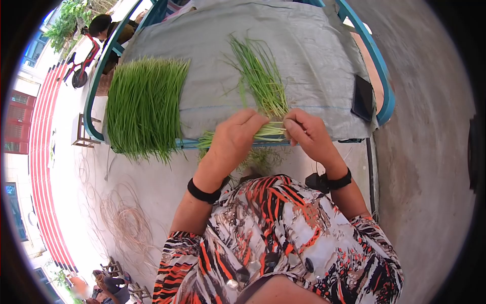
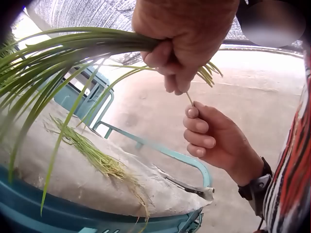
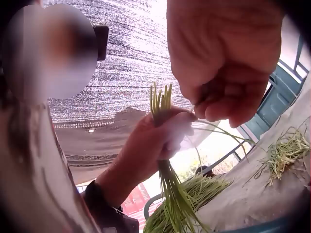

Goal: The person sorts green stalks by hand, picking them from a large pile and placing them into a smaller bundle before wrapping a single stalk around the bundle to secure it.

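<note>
My left hand (image 1: 235,137) grips a bunch of green chives (image 2: 82,44), their cut pale ends (image 2: 209,73) sticking out past the thumb side. Close beside it, the right hand (image 1: 308,129) pinches a thin pale chive stalk (image 2: 190,99) at the bunch's end, between thumb and fingertips. Long leaves droop from the other side of the left hand in the left wrist view. Ahead of both hands, a loose pile of chives (image 1: 260,76) lies on the grey sheet (image 1: 212,66). A large, neatly lined-up heap of chives (image 1: 144,104) lies to the left.
A black phone (image 1: 362,98) lies at the sheet's right side. Teal metal rails (image 1: 377,55) border the cart bed. Trimmings (image 1: 260,158) hang below the front edge. Loose twine (image 1: 126,218) lies on the ground at left, and people (image 1: 109,289) sit farther off.
</note>
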The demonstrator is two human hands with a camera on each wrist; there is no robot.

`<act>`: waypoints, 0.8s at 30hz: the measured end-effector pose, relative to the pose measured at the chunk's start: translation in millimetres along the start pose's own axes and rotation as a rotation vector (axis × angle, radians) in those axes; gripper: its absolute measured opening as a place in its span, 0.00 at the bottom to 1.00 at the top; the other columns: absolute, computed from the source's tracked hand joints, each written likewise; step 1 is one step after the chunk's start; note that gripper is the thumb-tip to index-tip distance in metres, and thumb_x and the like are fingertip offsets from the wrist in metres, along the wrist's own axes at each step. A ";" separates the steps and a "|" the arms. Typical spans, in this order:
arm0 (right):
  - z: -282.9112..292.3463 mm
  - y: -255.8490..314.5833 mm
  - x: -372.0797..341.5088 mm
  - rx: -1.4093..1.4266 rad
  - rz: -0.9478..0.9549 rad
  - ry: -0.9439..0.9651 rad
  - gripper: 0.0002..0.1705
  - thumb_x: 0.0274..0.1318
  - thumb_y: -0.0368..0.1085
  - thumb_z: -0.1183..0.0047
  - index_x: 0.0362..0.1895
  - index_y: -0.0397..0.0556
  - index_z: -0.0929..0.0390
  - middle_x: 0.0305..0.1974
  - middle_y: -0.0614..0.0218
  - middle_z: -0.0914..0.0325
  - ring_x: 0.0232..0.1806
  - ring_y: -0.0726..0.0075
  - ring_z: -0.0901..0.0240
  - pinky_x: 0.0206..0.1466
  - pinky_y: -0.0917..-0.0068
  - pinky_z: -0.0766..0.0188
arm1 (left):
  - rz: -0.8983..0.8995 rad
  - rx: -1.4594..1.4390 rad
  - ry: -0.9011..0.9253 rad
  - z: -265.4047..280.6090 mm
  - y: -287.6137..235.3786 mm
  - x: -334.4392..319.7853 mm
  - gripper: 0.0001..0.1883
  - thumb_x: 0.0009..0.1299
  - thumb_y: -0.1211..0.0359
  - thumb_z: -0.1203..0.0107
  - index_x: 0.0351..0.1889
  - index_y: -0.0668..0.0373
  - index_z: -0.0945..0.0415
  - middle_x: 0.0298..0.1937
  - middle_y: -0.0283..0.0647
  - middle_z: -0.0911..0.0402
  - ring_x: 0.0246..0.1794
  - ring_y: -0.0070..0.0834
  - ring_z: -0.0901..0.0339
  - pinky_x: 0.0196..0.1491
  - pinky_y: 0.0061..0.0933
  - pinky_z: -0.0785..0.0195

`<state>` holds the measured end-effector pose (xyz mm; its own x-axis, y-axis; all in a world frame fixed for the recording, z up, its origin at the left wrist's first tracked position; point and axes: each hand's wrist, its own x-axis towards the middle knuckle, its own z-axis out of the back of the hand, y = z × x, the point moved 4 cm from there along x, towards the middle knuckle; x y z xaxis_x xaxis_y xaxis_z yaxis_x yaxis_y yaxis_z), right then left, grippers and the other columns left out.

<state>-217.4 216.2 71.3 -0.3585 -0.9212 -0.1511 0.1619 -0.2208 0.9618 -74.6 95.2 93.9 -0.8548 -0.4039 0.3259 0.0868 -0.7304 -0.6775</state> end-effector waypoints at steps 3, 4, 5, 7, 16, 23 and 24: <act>19.5 -12.6 0.7 0.113 -0.026 -0.114 0.07 0.62 0.34 0.53 0.38 0.44 0.28 0.20 0.77 0.33 0.20 0.85 0.37 0.24 0.84 0.39 | 0.080 -0.050 -0.085 15.8 4.1 0.8 0.13 0.57 0.82 0.50 0.39 0.61 0.24 0.34 0.42 0.22 0.33 0.36 0.23 0.33 0.27 0.31; 23.1 -16.0 1.5 0.156 -0.033 -0.169 0.08 0.61 0.35 0.52 0.40 0.45 0.27 0.19 0.78 0.33 0.20 0.86 0.38 0.24 0.84 0.40 | 0.098 -0.104 -0.112 22.5 5.7 0.8 0.12 0.60 0.81 0.50 0.40 0.62 0.25 0.34 0.42 0.21 0.30 0.32 0.23 0.32 0.25 0.32; 20.4 -16.8 0.2 0.178 -0.010 -0.159 0.09 0.60 0.35 0.52 0.43 0.45 0.28 0.19 0.78 0.33 0.20 0.86 0.38 0.24 0.84 0.40 | 0.116 -0.159 -0.137 27.5 5.8 0.1 0.10 0.63 0.80 0.51 0.41 0.62 0.25 0.33 0.41 0.21 0.28 0.28 0.24 0.30 0.23 0.33; 7.3 3.7 -0.6 0.224 0.032 -0.144 0.13 0.59 0.35 0.50 0.48 0.46 0.30 0.20 0.79 0.33 0.20 0.86 0.39 0.24 0.84 0.40 | 0.257 -0.402 -0.129 26.8 2.8 -1.8 0.06 0.69 0.76 0.53 0.41 0.63 0.27 0.33 0.39 0.20 0.22 0.20 0.30 0.26 0.18 0.38; -39.7 6.1 22.6 0.348 -0.199 0.439 0.12 0.64 0.41 0.54 0.42 0.45 0.29 0.20 0.75 0.32 0.14 0.84 0.40 0.19 0.83 0.40 | 0.574 -1.140 -0.202 8.5 21.2 12.2 0.09 0.76 0.66 0.57 0.41 0.61 0.30 0.29 0.35 0.23 0.14 0.11 0.46 0.17 0.13 0.52; -43.2 -34.4 10.6 0.897 -0.524 0.417 0.15 0.69 0.44 0.61 0.35 0.46 0.30 0.21 0.72 0.33 0.09 0.83 0.44 0.11 0.81 0.40 | 0.594 -1.512 -0.642 6.0 120.9 -17.3 0.10 0.75 0.66 0.55 0.42 0.64 0.31 0.40 0.37 0.23 0.23 0.13 0.39 0.15 0.13 0.49; -42.8 -40.6 8.7 0.933 -0.541 0.422 0.15 0.69 0.43 0.61 0.36 0.46 0.30 0.21 0.73 0.33 0.09 0.84 0.44 0.10 0.82 0.40 | 0.586 -1.558 -0.668 6.0 134.3 -21.8 0.10 0.75 0.66 0.55 0.43 0.65 0.31 0.41 0.38 0.24 0.24 0.13 0.39 0.15 0.13 0.48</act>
<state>-187.7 203.4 21.2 0.1903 -0.8512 -0.4892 -0.7235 -0.4584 0.5162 -41.3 2.6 -0.2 -0.5281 -0.8134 -0.2439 -0.5794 0.5551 -0.5968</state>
